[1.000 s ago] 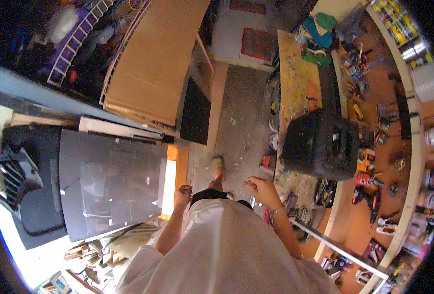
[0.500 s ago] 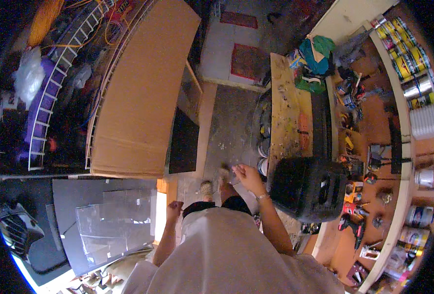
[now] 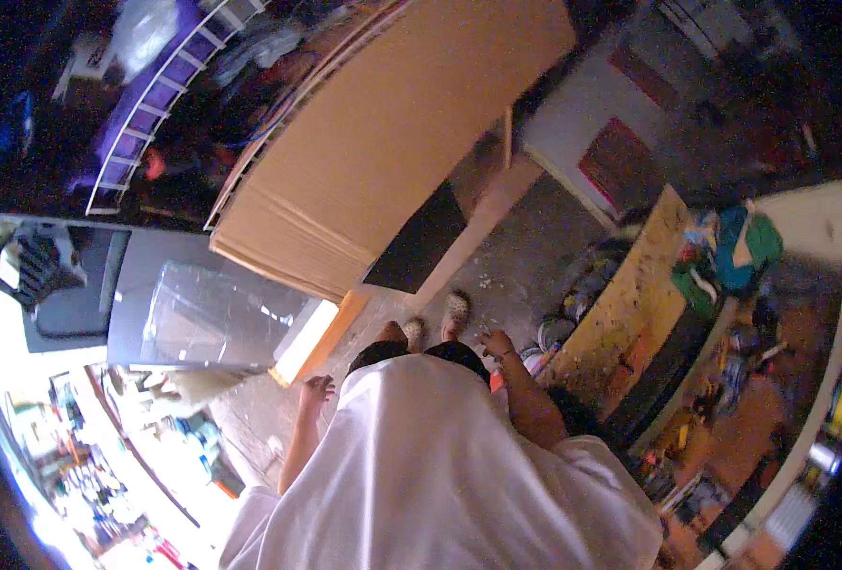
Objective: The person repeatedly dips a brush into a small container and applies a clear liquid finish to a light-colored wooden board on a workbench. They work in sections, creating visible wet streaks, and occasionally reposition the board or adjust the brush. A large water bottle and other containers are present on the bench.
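Observation:
Both arms hang at my sides. My left hand [image 3: 317, 389] holds nothing; its fingers are loosely bent and apart. It is nearest to a pale wooden edge [image 3: 345, 326], without touching it. My right hand [image 3: 498, 344] also holds nothing, fingers spread, close to the near end of a stained wooden workbench [image 3: 644, 309]. Between the hands, my shoes [image 3: 456, 310] stand on the grey floor [image 3: 507, 256].
A large cardboard sheet [image 3: 373, 142] covers the front of a wire shelf [image 3: 145, 119] at the left. Clear plastic [image 3: 217, 318] lies against a grey panel below it. Green cloth and bags [image 3: 739, 249] sit on the bench's far end. Bright, cluttered shelves [image 3: 107, 484] fill the lower left.
My view has turned left, so the surroundings swing clockwise. The right hand has dropped from its raised place over the floor toward my side. The black case on the bench has largely left view.

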The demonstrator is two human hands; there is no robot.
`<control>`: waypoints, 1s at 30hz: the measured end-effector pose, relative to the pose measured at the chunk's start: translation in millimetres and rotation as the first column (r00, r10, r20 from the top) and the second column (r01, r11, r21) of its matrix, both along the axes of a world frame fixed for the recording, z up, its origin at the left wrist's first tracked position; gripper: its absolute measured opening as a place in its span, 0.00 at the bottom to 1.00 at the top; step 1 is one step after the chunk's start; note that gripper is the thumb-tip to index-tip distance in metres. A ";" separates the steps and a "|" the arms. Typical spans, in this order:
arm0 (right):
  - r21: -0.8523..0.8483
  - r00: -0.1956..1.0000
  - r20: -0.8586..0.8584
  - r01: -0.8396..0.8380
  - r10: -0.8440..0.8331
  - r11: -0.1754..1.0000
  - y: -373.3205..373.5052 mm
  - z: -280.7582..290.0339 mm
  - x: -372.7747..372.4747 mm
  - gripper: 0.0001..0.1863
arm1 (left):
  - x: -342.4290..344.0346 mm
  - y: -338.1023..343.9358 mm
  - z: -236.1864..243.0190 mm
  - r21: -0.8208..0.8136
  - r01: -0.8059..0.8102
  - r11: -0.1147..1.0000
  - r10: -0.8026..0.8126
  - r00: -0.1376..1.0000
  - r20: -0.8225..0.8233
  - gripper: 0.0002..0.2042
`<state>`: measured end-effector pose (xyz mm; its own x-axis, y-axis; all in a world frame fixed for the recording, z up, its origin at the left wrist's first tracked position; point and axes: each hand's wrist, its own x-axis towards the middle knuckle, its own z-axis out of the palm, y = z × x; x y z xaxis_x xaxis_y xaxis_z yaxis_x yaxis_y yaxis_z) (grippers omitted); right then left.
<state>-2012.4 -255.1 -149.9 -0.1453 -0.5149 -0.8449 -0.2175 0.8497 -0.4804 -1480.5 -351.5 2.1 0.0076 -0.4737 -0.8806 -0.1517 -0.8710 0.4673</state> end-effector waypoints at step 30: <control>-0.112 0.414 -0.256 -0.910 0.873 0.399 -102.5 107.6 266.1 0.21 | 115.1 296.6 -22.8 -0.135 -0.720 0.680 0.727 0.641 0.246 0.15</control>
